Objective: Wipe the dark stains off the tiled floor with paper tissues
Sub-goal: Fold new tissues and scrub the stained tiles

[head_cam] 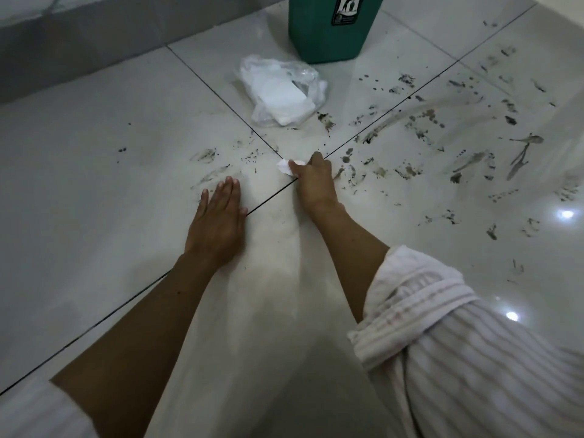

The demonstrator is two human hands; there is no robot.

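Small crumpled paper tissue [286, 165], pinched in the right hand [313, 181] and pressed to the tiled floor [94, 147] beside the crossing of the grout lines. Light, soft, probably quick to tear once damp; best bunched thick under the fingertips. Right arm stretched forward, sleeve [420, 298] rolled to the elbow. Left hand [218, 216] flat on the tile, fingers straight, holding nothing. Dark stains [420, 121] mostly to the right; bag of tissues [281, 93] and green bin [331, 30] beyond.
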